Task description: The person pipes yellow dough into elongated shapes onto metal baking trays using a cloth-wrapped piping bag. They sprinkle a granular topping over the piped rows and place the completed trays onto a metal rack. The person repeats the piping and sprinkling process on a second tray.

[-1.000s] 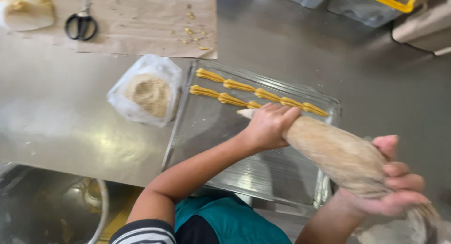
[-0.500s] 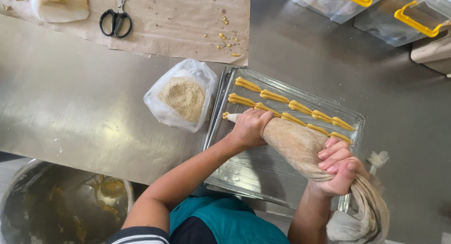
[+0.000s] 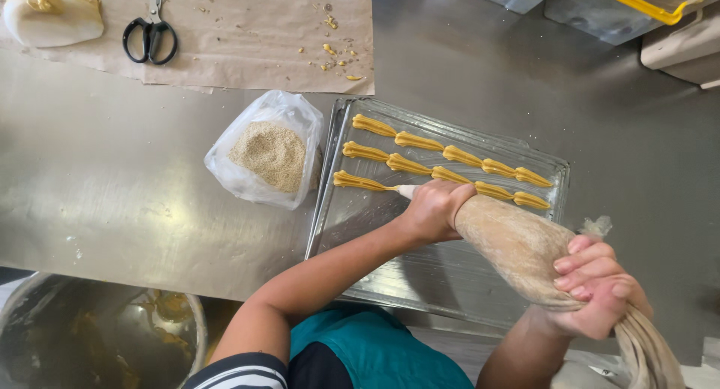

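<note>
Over on the left the bowl (image 3: 97, 336) looks mostly scraped out, and the tray (image 3: 420, 284) already has two full rows of dough strips (image 3: 450, 155) with a third one just started at its left end. Your left hand (image 3: 435, 209) is wrapped closed around the bag (image 3: 517, 246) near the nozzle, and your right hand (image 3: 596, 288) is clenched tight on its twisted back end. The bag sits over the tray's middle and looks pretty full, so I'd say you're maybe a third done, since the whole near half is bare.
</note>
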